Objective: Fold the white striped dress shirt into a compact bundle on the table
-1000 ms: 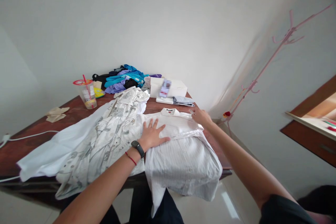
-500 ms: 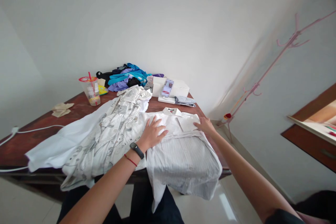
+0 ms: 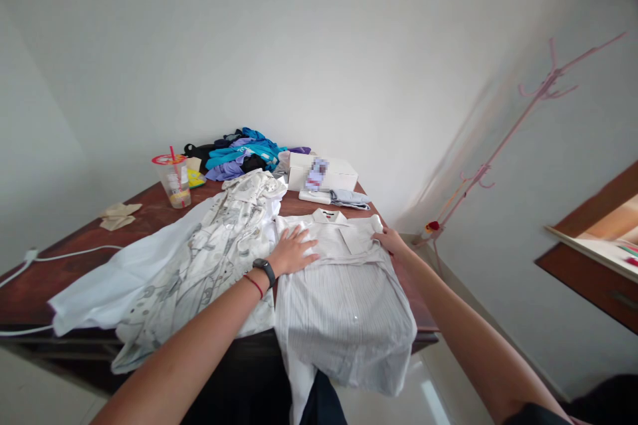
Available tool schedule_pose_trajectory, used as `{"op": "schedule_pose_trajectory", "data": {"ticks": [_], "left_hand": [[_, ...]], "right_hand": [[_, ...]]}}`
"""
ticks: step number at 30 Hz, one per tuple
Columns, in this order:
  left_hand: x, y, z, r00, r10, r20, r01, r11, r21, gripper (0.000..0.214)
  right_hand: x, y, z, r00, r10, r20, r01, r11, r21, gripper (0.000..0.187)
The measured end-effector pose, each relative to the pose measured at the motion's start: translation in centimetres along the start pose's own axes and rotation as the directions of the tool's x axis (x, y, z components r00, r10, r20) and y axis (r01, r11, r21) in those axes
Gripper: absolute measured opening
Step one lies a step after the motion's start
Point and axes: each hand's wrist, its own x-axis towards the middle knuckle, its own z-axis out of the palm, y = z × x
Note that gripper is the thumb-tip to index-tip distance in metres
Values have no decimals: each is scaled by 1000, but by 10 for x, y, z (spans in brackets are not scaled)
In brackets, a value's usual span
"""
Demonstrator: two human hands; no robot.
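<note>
A white striped shirt lies on the table with its collar toward the wall and its lower part hanging over the front edge. My left hand rests flat on the shirt's upper left side, fingers spread. At the upper right edge, my right hand has its thumb and fingers closed on the cloth; the fingertips are partly hidden. A flat folded part of the shirt lies between the two hands. Left of the shirt, a white patterned garment lies over a plain white garment.
A plastic cup with a straw stands at the left on the brown table. Behind are a heap of clothes, a white box and a folded grey cloth. A pink coat rack leans across the right side.
The shirt's hanging lower edge has shifted slightly down and left. Both hands keep their places on the shirt, and the camera view has tilted a little.
</note>
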Motion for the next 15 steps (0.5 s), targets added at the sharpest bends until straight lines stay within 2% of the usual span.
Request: {"op": "schedule_pose_trajectory", "data": {"ticks": [6,8,10,11,13,15], "left_hand": [[36,-19,2,994,16,108,-12,999,-41,63],[43,-22,2,993,20,115,-10,996,-90,63],[48,-20,-1,997,-2,80,22,969,-244,58],[52,-18,-4,998,-31,51,48,926,-375,52],[60,-9,-9,995,-103,1,80,773,-630,40],[71,4,-14,988,-155,-6,93,622,-777,36]], "right_hand": [[21,-20,3,984,-83,-155,51,979,-200,21],[27,-29,11,982,-128,-136,88,959,-268,19],[31,-41,20,981,-175,-86,139,935,-326,17],[32,-47,25,979,-195,-61,161,922,-352,17],[32,-59,35,975,-222,-22,195,897,-397,20],[30,-70,46,972,-235,12,217,876,-431,24]]}}
